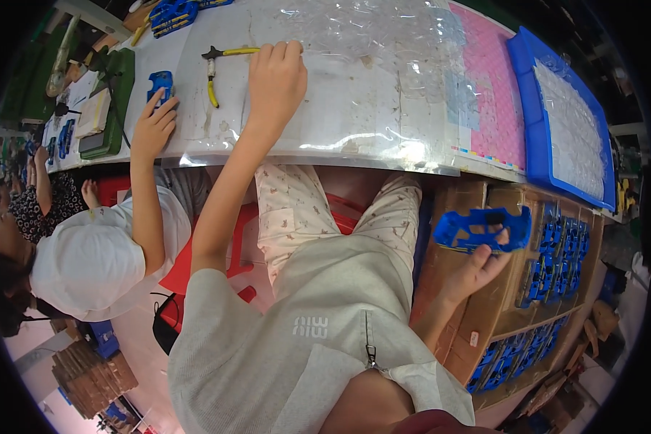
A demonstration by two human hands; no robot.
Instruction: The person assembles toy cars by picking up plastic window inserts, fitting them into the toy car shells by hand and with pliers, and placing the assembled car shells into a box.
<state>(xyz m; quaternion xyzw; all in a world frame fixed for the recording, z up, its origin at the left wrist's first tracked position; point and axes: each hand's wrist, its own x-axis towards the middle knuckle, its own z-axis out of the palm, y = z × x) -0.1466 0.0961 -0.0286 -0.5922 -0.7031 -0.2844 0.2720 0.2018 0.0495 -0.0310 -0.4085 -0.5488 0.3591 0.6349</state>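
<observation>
In the head view, my left hand (277, 83) is out over the white table (325, 123), left of its middle. Its fingers are curled down, clamped on one yellow handle of the pliers (239, 51). The black head points left, and the other handle spreads away from the first, toward the near edge.

My right hand (479, 272) is off the table, near and to the right, with thumb and fingers clamped on the lower edge of a blue plastic frame (450, 231). I hold it above an open cardboard box (477, 307), where more blue frames (557, 253) stand in rows.

On the far right of the table sits a blue tray (534, 119) holding clear plastic pieces (573, 126), with a pink sheet (490, 94) just left of it. Clear plastic wrap (369, 32) lies along the far side. To my left, a co-worker's hand (153, 132) touches another blue piece (158, 81) on the table.
</observation>
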